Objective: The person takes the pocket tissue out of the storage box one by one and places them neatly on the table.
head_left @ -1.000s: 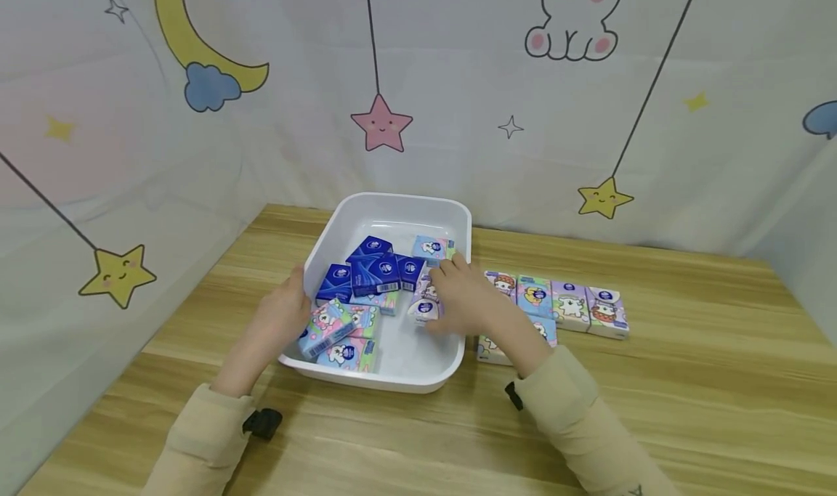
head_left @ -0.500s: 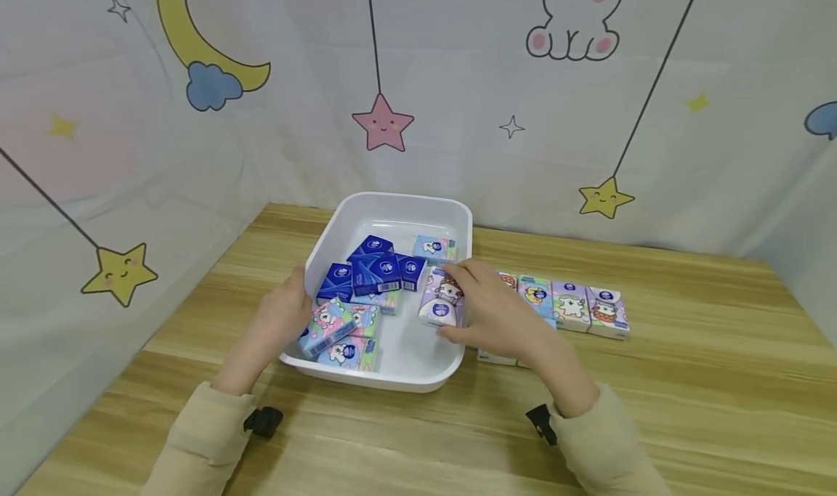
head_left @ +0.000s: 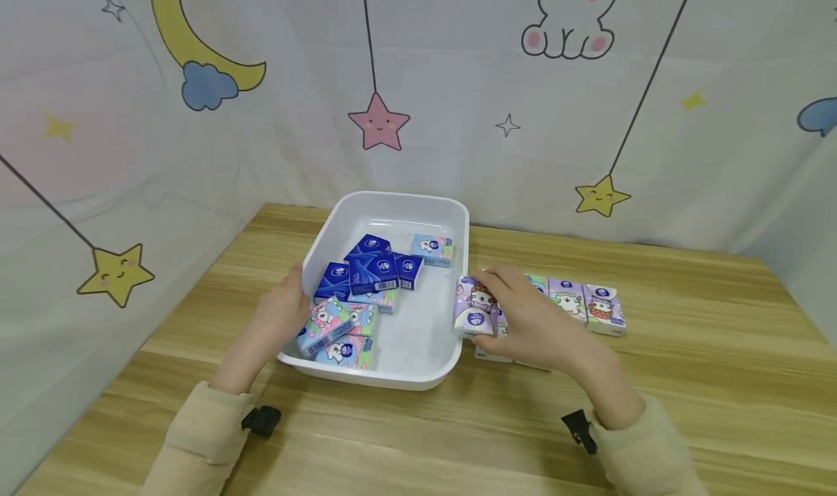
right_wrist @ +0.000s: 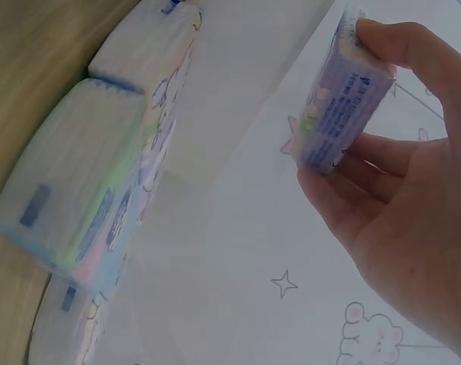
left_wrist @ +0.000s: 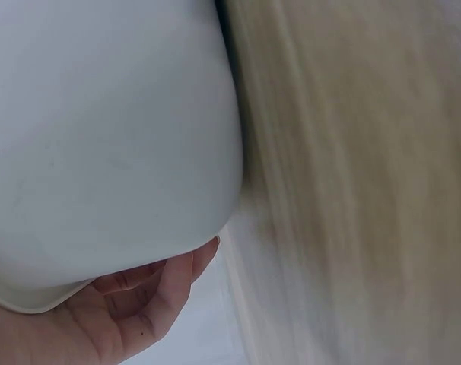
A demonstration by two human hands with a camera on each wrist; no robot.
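Observation:
My right hand (head_left: 526,318) pinches a purple tissue pack (head_left: 476,307) with a cartoon animal on it, just past the right rim of the white plastic tray (head_left: 418,384). In the right wrist view the thumb lies on one end of the tissue pack (right_wrist: 344,114) and the fingers on the other. At the tray's left side, my left hand (head_left: 281,314) grips the wall. Its curled fingers show against the outer wall in the left wrist view. Inside the tray lie several dark blue packs (head_left: 374,271) and cartoon packs (head_left: 346,352), some overlapping.
To the right of the tray, several cartoon tissue packs (head_left: 604,309) lie side by side on the wooden table (head_left: 686,387), partly hidden behind my right hand. A white curtain (head_left: 458,60) with printed stars hangs behind the table.
My right hand has lifted the purple tissue pack from inside the tray and carried it right, over the rim. My left hand stays at the tray's left side.

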